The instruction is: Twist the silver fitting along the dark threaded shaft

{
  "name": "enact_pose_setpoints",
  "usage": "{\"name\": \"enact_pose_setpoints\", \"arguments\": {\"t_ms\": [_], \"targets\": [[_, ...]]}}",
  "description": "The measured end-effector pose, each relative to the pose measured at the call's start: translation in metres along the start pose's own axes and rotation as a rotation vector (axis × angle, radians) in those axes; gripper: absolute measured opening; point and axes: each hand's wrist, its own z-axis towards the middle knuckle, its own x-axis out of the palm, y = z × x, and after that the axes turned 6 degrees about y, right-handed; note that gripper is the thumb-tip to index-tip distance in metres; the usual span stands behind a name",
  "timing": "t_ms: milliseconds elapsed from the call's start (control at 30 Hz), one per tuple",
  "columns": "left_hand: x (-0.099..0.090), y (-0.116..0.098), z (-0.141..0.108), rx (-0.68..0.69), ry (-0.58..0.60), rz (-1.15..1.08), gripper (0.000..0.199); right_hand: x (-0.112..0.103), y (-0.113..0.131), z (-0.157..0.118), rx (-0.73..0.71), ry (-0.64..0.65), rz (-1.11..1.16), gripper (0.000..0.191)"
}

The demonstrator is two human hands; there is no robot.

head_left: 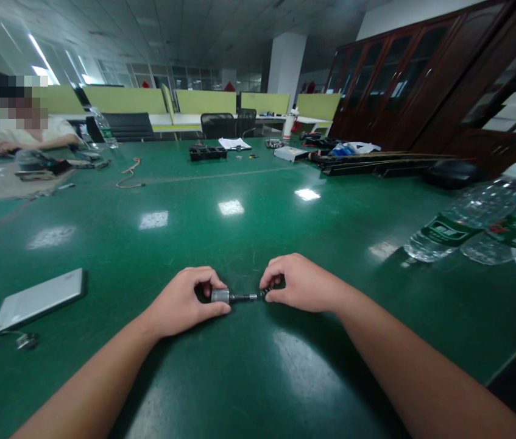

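Note:
Low over the green table, my left hand [196, 302] is closed on a small grey metal cylinder with a thin shaft [220, 296]. The shaft points right, towards my other hand. Between the thumb and fingertips of my right hand [296, 285] is a small dark coil spring [265, 292], partly hidden by the fingers. The spring is close to the shaft's tip; whether they touch I cannot tell.
On the left lie a silver power bank [41, 302] with a cable and a small metal piece [26, 340]. Two water bottles [472, 213] stand at the right. Farther back are a black tray [207, 152], papers and black rails [376, 163]. Another person [33, 137] sits far left.

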Motion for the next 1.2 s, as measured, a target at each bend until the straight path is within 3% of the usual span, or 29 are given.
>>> {"name": "enact_pose_setpoints", "arguments": {"t_ms": [367, 633, 1200], "targets": [[0.001, 0.001, 0.002, -0.008, -0.002, 0.018, 0.02, 0.005, 0.005, 0.003, 0.012, 0.049, 0.105, 0.014], [0.002, 0.0, 0.002, -0.006, -0.012, 0.026, 0.028, 0.022, 0.014, 0.007, -0.063, -0.067, 0.118, 0.017], [0.003, 0.001, 0.003, -0.031, -0.011, 0.028, 0.023, 0.032, 0.019, 0.014, -0.177, -0.124, 0.05, 0.017]]}}
